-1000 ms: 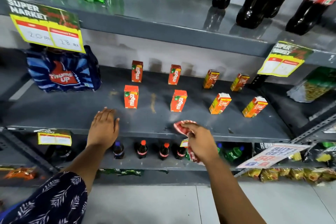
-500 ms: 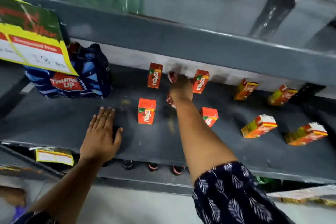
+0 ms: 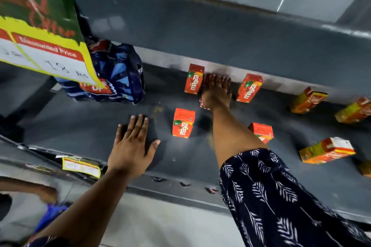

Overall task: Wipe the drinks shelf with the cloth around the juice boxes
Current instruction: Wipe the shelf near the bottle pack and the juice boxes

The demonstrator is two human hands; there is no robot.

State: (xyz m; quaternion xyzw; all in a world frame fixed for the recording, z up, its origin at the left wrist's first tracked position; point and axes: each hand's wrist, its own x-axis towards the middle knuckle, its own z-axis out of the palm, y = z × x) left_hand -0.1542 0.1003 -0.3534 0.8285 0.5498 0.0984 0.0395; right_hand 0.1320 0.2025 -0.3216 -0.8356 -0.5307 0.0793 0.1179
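Head view: my right hand [image 3: 216, 92] is reached to the back of the drinks shelf [image 3: 84, 132], fingers spread flat and pressing the cloth [image 3: 203, 104] down; only a red patterned edge shows under the palm. Landmark: the rear-left juice box [image 3: 194, 79]. The hand sits just right of it, with a second rear box [image 3: 249, 88] close on the hand's other side. My left hand [image 3: 133, 144] lies open, palm down, nearer the shelf's front edge, holding nothing. Judgement: the cloth is soft and limp, best bunched under the palm; the boxes look light and easy to tip, so strokes should stay narrow. Nearer me than the landmark stands a front juice box [image 3: 183, 123]; left of it, a blue bottle pack [image 3: 120, 78]. A price sign [image 3: 40, 32] overhangs it.
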